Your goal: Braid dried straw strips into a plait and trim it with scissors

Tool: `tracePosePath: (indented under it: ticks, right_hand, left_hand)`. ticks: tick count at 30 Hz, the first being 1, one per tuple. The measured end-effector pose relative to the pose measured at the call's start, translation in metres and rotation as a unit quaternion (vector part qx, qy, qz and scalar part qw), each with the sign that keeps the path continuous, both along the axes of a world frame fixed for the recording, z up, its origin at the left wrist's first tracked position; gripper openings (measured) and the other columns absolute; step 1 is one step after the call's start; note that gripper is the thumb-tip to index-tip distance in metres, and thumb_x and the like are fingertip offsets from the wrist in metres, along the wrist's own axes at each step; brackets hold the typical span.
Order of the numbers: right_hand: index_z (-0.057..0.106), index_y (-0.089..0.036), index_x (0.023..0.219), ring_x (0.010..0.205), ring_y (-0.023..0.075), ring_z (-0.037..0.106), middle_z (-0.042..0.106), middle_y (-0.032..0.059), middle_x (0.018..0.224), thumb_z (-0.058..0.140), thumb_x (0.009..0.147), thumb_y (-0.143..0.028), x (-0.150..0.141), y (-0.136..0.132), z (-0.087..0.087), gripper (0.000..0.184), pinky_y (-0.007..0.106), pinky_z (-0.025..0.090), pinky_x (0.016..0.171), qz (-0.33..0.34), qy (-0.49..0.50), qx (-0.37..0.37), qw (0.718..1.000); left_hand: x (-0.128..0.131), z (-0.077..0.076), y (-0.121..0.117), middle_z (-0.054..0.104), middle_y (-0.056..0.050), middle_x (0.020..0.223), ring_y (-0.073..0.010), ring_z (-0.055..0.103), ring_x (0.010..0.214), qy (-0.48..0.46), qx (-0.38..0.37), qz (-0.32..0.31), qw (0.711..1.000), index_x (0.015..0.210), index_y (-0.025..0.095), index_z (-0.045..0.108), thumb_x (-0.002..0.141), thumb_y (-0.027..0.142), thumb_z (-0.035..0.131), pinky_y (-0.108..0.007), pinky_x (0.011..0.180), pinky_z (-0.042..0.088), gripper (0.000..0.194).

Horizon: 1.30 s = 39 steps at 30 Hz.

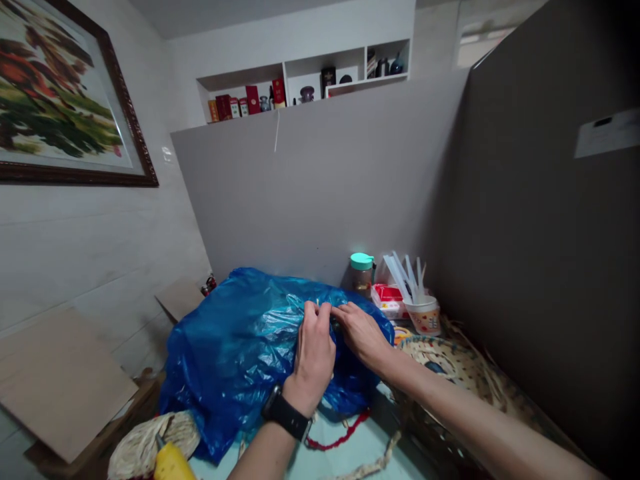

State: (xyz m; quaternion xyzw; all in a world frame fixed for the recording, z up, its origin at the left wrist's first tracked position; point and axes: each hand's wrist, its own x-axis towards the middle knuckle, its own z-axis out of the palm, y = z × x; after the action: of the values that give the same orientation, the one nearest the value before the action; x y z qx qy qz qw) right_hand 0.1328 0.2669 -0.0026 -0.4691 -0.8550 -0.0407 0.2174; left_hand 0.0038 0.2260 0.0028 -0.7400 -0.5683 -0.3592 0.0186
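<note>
My left hand (316, 347), with a black watch (287, 413) on its wrist, is closed in a pinch in front of a large blue plastic bag (235, 347). Just to its right, my right hand (363, 332) has its fingers bent inward, and the fingertips of both hands meet. A tiny pale tip shows between them, but the fingers hide what they grip. Below the hands, a red cord (343, 439) curves over the pale table (327, 463). Nearer to me lies a twisted straw-coloured strand (373, 467).
A straw coil (150, 445) and a yellow bottle (173, 463) sit at front left, beside cardboard (65, 380). At right are a woven basket (460, 363), a cup (426, 319) with pale strips, a red-and-white packet (390, 301) and a teal-lidded jar (361, 272). Grey partitions (320, 187) stand behind.
</note>
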Motion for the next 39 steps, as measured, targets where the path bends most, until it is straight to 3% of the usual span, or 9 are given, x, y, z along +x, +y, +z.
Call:
tracePosePath:
  ticks: [3, 5, 9, 16, 20, 24, 29, 34, 39]
  right_hand:
    - [0.061, -0.017, 0.113, 0.095, 0.0186, 0.063, 0.064, 0.0061, 0.11, 0.056, 0.094, -0.03, -0.003, 0.003, 0.003, 0.023, 0.039, 0.053, 0.082, -0.02, -0.018, 0.009, 1.0]
    - [0.062, -0.017, 0.11, 0.096, 0.0184, 0.063, 0.064, 0.0067, 0.112, 0.057, 0.094, -0.031, -0.005, 0.003, 0.006, 0.022, 0.039, 0.054, 0.083, -0.035, -0.028, 0.018, 0.999]
    - [0.063, -0.017, 0.108, 0.099, 0.0188, 0.062, 0.063, 0.007, 0.114, 0.056, 0.095, -0.029, -0.009, 0.001, 0.008, 0.019, 0.039, 0.053, 0.085, -0.057, -0.032, 0.038, 0.997]
    - [0.062, -0.015, 0.106, 0.093, 0.0179, 0.063, 0.064, 0.005, 0.104, 0.058, 0.094, -0.027, -0.013, 0.004, 0.002, 0.018, 0.037, 0.054, 0.079, -0.063, -0.026, 0.06, 0.996]
    - [0.063, -0.016, 0.094, 0.087, 0.0166, 0.06, 0.063, 0.0028, 0.093, 0.054, 0.094, -0.018, -0.013, 0.008, 0.002, 0.01, 0.03, 0.051, 0.071, -0.054, -0.023, 0.07, 0.996]
    - [0.063, -0.018, 0.087, 0.091, 0.0206, 0.056, 0.062, 0.0064, 0.095, 0.046, 0.091, -0.011, -0.011, 0.008, 0.004, 0.018, 0.029, 0.043, 0.067, -0.034, -0.011, 0.071, 0.997]
    - [0.061, -0.017, 0.092, 0.094, 0.0253, 0.053, 0.063, 0.0109, 0.098, 0.044, 0.089, -0.011, -0.009, 0.007, 0.003, 0.018, 0.034, 0.038, 0.076, -0.004, 0.018, 0.038, 0.999]
    - [0.058, -0.015, 0.099, 0.073, 0.0197, 0.057, 0.065, 0.0074, 0.081, 0.043, 0.092, -0.017, 0.0, 0.012, 0.002, 0.017, 0.029, 0.037, 0.064, 0.021, 0.086, -0.042, 0.995]
    - [0.065, -0.016, 0.099, 0.084, 0.0222, 0.06, 0.069, 0.0085, 0.089, 0.051, 0.085, -0.013, 0.014, 0.016, 0.005, 0.02, 0.031, 0.04, 0.074, 0.05, 0.145, -0.076, 0.985]
  left_hand:
    - [0.001, 0.001, -0.001, 0.05, -0.008, 0.102, -0.0177, 0.06, 0.092, -0.006, -0.004, -0.011, 1.0, 0.11, 0.019, 0.056, 0.084, -0.006, 0.031, -0.029, 0.085, 0.049, 0.044]
    - [0.002, 0.0, -0.002, 0.051, -0.008, 0.104, -0.0174, 0.061, 0.093, -0.007, -0.007, -0.016, 1.0, 0.112, 0.02, 0.055, 0.084, -0.006, 0.032, -0.029, 0.086, 0.049, 0.045]
    - [0.003, -0.001, -0.002, 0.052, -0.008, 0.11, -0.0164, 0.062, 0.094, -0.001, -0.016, -0.012, 1.0, 0.117, 0.022, 0.053, 0.085, -0.005, 0.034, -0.029, 0.087, 0.049, 0.045]
    - [0.0, -0.001, 0.002, 0.055, -0.013, 0.113, -0.0203, 0.065, 0.091, 0.021, -0.033, 0.06, 0.997, 0.128, 0.014, 0.048, 0.091, 0.005, 0.039, -0.029, 0.078, 0.049, 0.04]
    - [-0.002, -0.003, 0.006, 0.059, -0.012, 0.108, -0.0205, 0.065, 0.093, 0.037, -0.036, 0.072, 0.996, 0.123, 0.015, 0.053, 0.09, 0.003, 0.041, -0.028, 0.077, 0.048, 0.037]
    - [-0.004, -0.002, 0.007, 0.06, -0.01, 0.103, -0.0194, 0.064, 0.089, 0.046, -0.034, 0.08, 0.995, 0.109, 0.016, 0.058, 0.091, 0.005, 0.04, -0.027, 0.075, 0.046, 0.027]
    - [-0.004, 0.002, 0.005, 0.06, -0.008, 0.098, -0.0194, 0.062, 0.083, 0.069, -0.041, 0.093, 0.992, 0.097, 0.018, 0.059, 0.093, 0.009, 0.04, -0.028, 0.069, 0.044, 0.022]
    - [-0.005, 0.002, 0.005, 0.059, -0.008, 0.099, -0.0201, 0.061, 0.084, 0.084, -0.043, 0.097, 0.991, 0.101, 0.018, 0.06, 0.094, 0.012, 0.041, -0.029, 0.07, 0.043, 0.021]
    - [-0.006, 0.001, 0.007, 0.059, -0.007, 0.097, -0.0203, 0.06, 0.085, 0.081, -0.035, 0.09, 0.992, 0.101, 0.017, 0.06, 0.094, 0.012, 0.041, -0.029, 0.073, 0.044, 0.021]
